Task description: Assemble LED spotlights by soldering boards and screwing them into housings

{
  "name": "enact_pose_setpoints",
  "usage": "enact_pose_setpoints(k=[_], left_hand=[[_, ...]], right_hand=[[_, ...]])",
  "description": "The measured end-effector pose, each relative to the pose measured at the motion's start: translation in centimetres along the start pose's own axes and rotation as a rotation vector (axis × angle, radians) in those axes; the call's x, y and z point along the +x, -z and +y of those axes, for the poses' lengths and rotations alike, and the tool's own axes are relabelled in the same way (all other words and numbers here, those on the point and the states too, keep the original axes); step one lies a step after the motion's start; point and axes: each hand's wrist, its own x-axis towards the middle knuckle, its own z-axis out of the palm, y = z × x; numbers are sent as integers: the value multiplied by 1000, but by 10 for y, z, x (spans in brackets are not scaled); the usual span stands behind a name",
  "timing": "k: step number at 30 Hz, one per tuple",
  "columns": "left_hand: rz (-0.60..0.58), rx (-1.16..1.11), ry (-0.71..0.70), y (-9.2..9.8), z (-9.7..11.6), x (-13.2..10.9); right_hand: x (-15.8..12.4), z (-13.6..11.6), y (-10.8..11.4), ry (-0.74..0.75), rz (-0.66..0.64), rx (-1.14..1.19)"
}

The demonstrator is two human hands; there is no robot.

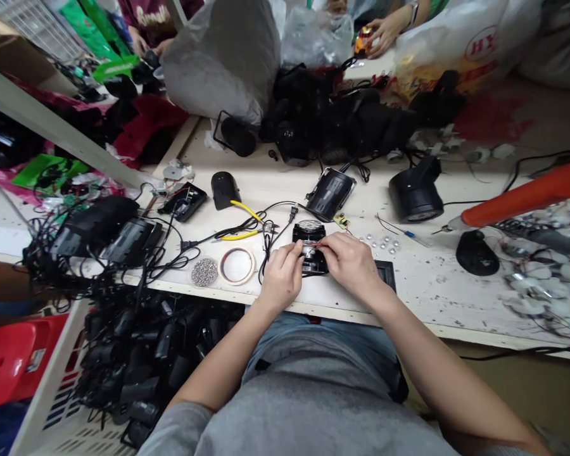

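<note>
An opened black plastic housing (317, 264) lies at the bench's front edge, a round ribbed part at its far end and a shiny part in its middle. My left hand (282, 273) is closed at its left side, thumb and forefinger against it. From the right, my right hand (353, 261) pinches a thin red wire (316, 244) over the shiny part. Fingers hide the exact grip. Yellow-handled cutters (241, 235) and a black plug (293, 213) lie near my left hand. A black tray-like part (386, 275) sits partly under my right wrist.
A tape roll (221, 272) and a dish of screws (204, 272) lie left. Clear lenses (393, 243), a screwdriver (403, 231) and an orange-red bar (527, 193) are right. Black housings (330, 193) stand behind. A crate (52, 380) holds many black units. Co-workers' hands (384, 31) show across the bench.
</note>
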Motion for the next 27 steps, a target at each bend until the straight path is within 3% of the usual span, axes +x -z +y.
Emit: enact_pose_setpoints(k=[4,8,14,17,21,27], left_hand=[[-45,-10,40,4,0,-2],[-106,-63,104,11,4,-6],[-116,-144,111,17,9,-10],[-108,-151,89,16,9,-10],[-66,-149,83,15,9,-13],[-41,-110,49,10,6,-17]], right_hand=[[-6,-2,18,14,-2,34],[-30,-1,38,-24,71,-11],[-58,-4,21,71,46,-233],[-56,-7,13,78,66,-210],[-47,-12,22,100,76,-122],[-25,-24,28,219,-121,-224]])
